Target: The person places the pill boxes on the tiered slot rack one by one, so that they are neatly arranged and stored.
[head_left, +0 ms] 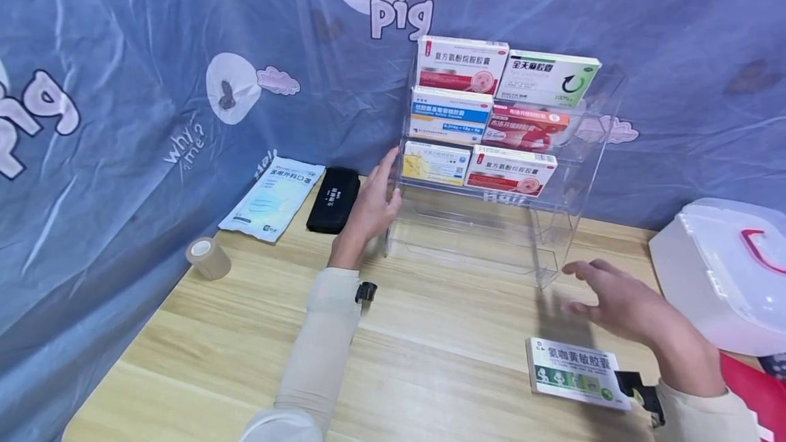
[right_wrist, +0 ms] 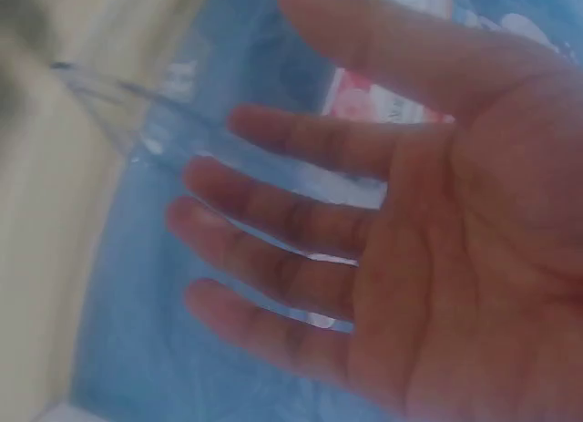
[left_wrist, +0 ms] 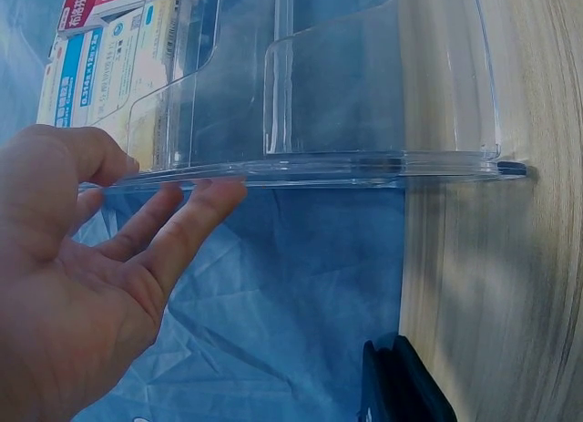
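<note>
A clear acrylic display rack (head_left: 467, 220) stands on the table, holding several medicine boxes in three tiers, two side by side in each. My left hand (head_left: 371, 210) is at the rack's left side, its fingers fairly straight. In the left wrist view, the fingertips (left_wrist: 223, 192) touch the side panel, and the thumb is near the front edge by the yellow-and-white box (head_left: 436, 163). My right hand (head_left: 629, 302) hovers apart from the rack's lower right corner, fingers spread and palm bare in the right wrist view. Below it lies a green-and-white medicine box (head_left: 577, 374) flat on the table.
Left of the rack lie a black zip case (head_left: 333, 200), a face-mask packet (head_left: 273, 196) and a tan tape roll (head_left: 210, 259). A white lidded bin (head_left: 712, 271) stands at the right, with a red item (head_left: 746, 387) before it. Blue cloth (head_left: 153, 39) hangs behind.
</note>
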